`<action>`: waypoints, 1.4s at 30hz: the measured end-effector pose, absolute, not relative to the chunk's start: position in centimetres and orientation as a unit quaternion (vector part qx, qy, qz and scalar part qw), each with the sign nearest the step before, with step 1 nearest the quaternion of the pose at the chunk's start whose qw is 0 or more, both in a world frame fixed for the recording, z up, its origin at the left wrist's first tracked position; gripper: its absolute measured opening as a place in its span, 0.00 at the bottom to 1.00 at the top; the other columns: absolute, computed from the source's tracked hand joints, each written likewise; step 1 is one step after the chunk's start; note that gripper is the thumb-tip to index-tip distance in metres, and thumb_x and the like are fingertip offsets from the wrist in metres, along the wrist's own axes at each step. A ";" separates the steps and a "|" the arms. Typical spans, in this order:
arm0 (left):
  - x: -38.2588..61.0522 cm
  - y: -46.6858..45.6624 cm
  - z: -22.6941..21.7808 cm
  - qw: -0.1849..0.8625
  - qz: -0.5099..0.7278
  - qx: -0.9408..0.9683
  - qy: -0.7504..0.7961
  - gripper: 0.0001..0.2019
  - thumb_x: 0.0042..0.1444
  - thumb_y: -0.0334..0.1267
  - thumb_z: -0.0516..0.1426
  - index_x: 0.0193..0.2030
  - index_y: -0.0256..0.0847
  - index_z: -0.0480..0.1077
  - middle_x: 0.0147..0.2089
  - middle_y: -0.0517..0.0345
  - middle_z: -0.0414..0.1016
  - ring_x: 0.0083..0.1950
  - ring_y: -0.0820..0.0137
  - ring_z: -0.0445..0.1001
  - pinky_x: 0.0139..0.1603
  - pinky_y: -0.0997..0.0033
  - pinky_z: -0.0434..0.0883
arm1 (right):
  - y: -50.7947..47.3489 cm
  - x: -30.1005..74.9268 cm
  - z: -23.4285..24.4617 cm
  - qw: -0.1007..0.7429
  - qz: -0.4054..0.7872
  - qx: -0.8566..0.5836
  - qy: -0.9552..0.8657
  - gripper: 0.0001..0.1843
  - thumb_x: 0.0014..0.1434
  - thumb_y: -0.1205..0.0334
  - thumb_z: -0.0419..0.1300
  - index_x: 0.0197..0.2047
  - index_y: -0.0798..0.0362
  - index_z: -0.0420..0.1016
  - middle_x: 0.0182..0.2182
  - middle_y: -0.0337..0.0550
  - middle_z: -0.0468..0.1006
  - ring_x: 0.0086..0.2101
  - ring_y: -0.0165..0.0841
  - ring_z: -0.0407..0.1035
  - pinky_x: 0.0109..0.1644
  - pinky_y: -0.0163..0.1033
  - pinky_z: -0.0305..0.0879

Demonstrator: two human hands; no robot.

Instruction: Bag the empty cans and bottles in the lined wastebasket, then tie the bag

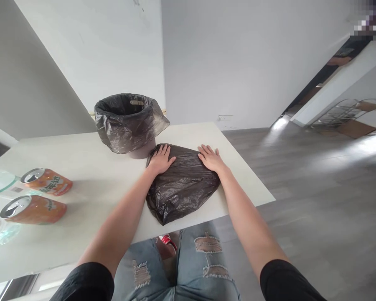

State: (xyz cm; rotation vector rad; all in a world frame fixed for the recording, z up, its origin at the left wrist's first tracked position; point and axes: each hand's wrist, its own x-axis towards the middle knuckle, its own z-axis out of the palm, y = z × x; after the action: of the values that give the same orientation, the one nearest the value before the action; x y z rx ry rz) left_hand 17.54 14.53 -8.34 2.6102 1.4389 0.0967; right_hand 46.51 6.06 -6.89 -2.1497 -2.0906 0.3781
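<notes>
A black plastic garbage bag [184,188] lies spread on the white table [106,196] in front of me. My left hand [161,159] rests flat on its upper left corner, fingers stretched out. On the upper right corner my right hand [210,159] presses down, fingers spread. Neither hand grips anything. Just beyond my left hand stands a trash can [141,151] lined with another black garbage bag [128,129], whose edge is folded out over the rim.
Two opened orange drink cans [52,182] stand at the left of the table, beside clear plastic containers [0,182]. A wall [238,62] rises behind the table. Grey floor [316,200] lies to the right, with a wire rack [347,113] farther off.
</notes>
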 end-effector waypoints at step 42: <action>17.3 14.2 -7.6 0.070 0.123 0.872 0.468 0.37 0.75 0.54 0.45 0.81 0.30 0.52 0.84 0.40 0.45 0.85 0.49 0.43 0.81 0.50 0.53 | 6.7 50.4 -7.5 0.460 0.635 -0.319 -0.533 0.42 0.58 0.38 0.68 0.20 0.46 0.38 0.13 0.28 0.40 0.17 0.26 0.38 0.22 0.36 0.41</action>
State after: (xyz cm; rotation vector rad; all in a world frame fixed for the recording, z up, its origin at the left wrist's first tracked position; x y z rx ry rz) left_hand 17.28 14.20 -7.63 2.6236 1.4091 0.3712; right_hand 50.38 6.68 -7.50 -0.7858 -1.3108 1.5618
